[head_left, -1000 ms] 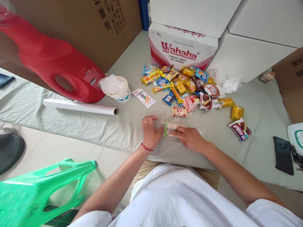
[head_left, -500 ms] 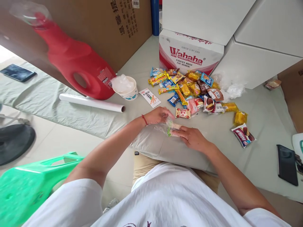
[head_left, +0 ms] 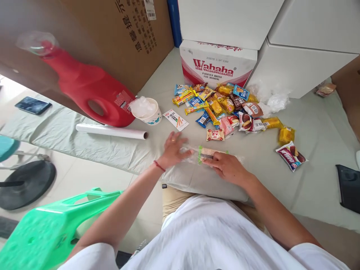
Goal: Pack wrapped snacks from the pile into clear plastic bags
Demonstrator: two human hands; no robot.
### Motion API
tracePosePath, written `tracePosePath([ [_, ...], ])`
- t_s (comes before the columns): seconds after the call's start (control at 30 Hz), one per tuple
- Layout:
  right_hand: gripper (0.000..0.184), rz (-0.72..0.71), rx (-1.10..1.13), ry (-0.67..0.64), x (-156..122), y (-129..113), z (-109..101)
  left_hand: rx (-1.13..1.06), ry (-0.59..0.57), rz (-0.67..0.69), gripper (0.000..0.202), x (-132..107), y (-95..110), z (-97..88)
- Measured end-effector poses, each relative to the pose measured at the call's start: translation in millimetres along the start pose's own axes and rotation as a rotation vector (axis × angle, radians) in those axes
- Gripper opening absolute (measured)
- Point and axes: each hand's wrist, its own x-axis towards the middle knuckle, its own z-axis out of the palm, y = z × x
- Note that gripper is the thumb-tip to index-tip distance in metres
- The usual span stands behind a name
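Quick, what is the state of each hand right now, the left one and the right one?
Left hand: open, fingers spread flat on the clear film.
Right hand: closed, holding the wrapped snack.

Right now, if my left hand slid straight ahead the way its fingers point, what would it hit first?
Most likely the white packet, flat on the cloth just past the left hand; the angle is hard to judge, so not certain.
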Motion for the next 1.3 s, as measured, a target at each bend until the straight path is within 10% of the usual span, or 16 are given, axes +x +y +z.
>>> tracePosePath([
  [0.17,0.036,-0.074,0.276,0.129,-10.6,5.8,2.4,-0.196,-0.254,0.009,0.021,-1.7,22.1,0.5],
  [0.33,0.035,-0.072,0.290,0.201,-5.4,5.0,10.4,-0.498,-0.291,-0.277,0.034,-9.1,48.4,-8.7],
  [0.6,0.026,-0.091,0.421,0.207,-20.2,1.5,5.4,-0.094,-0.148,-0.044,0.030,-14.5,108.7,60.9],
  [0.8,0.037,0.479,0.462,0.651,-43.4,38.6,-16.0,0.188,-0.008,-0.026,0.021,-23.4,104.7,78.6],
  [1.0,0.023,0.506,0.217,0.180,-35.8,50.5,1.7,0.210,0.145,-0.306,0.062,-19.7,90.3,76.3],
  [1.3,0.007,0.619,0.333,0.294,-42.1,21.0,6.6,-0.239,0.201,-0.230,0.041,-22.1,116.5,78.7],
])
